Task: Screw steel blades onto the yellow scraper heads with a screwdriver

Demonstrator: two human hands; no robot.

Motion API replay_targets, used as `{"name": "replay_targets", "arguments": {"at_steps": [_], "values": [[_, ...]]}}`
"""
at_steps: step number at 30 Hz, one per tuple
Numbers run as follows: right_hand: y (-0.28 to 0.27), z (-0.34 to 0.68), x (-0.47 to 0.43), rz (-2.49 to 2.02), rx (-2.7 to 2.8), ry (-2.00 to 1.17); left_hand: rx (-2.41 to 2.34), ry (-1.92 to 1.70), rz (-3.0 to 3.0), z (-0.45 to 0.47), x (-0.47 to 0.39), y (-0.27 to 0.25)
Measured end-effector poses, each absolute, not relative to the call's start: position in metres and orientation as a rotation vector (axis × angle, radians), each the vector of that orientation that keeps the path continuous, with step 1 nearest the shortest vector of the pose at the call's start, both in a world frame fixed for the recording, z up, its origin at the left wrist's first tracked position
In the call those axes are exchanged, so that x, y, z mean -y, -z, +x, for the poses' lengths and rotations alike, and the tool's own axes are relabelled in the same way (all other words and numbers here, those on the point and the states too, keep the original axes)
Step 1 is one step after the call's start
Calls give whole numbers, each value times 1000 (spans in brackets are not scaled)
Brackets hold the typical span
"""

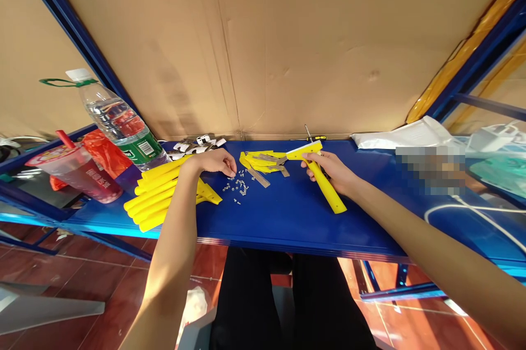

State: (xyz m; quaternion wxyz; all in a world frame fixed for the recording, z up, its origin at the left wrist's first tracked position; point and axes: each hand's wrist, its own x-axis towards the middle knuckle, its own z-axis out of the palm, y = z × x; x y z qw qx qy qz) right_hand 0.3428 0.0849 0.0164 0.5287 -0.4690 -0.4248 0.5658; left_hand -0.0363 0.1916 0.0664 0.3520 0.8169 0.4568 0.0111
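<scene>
My right hand [322, 166] is closed around a yellow scraper [329, 191], a T-shaped tool with a pale strip along its head. The scraper's handle slants down toward the table's front edge. My left hand [217, 162] hovers at the small screws and nuts [240, 185], its fingertips pinched together; whatever they may hold is too small to make out. Left of it, partly behind my left forearm, several yellow handles [154, 202] lie stacked. Between my hands is a pile of flat yellow pieces [261, 161] with thin metal strips [258, 177].
A screwdriver [316, 138] lies behind the scraper. At left stand a water bottle [123, 125] and a drink cup [82, 169] with a straw. Metal parts [199, 144] lie along the cardboard wall [287, 49]. A white package [402, 133] and white cable [472, 202] are at right.
</scene>
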Motion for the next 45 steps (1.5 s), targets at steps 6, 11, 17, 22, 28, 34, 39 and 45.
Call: {"name": "replay_targets", "arguments": {"at_steps": [6, 11, 17, 22, 28, 34, 39, 45], "values": [[-18, 342, -83, -1136, 1020, -1360, -1192, 17, 2160, -32, -187, -70], [-19, 342, -83, -1148, 1006, -1365, -1189, -29, 2180, -28, -182, -73], [-23, 337, -80, -1152, 1022, -1397, -970, -660, 2221, 5, -175, -67], [-24, 330, -75, -1124, 1056, -1473, -687, -849, 1990, 54, -159, -49], [-25, 323, -69, -1087, 1115, -1551, -665, -799, 1887, 77, -147, -31], [-25, 320, -64, -1056, 1159, -1579, -680, -751, 1822, 81, -140, -32], [-24, 320, -65, -1068, 1154, -1582, -699, -747, 1721, 84, -135, -35], [-28, 319, -62, -1065, 1171, -1606, -706, -719, 1561, 84, -135, -34]]}}
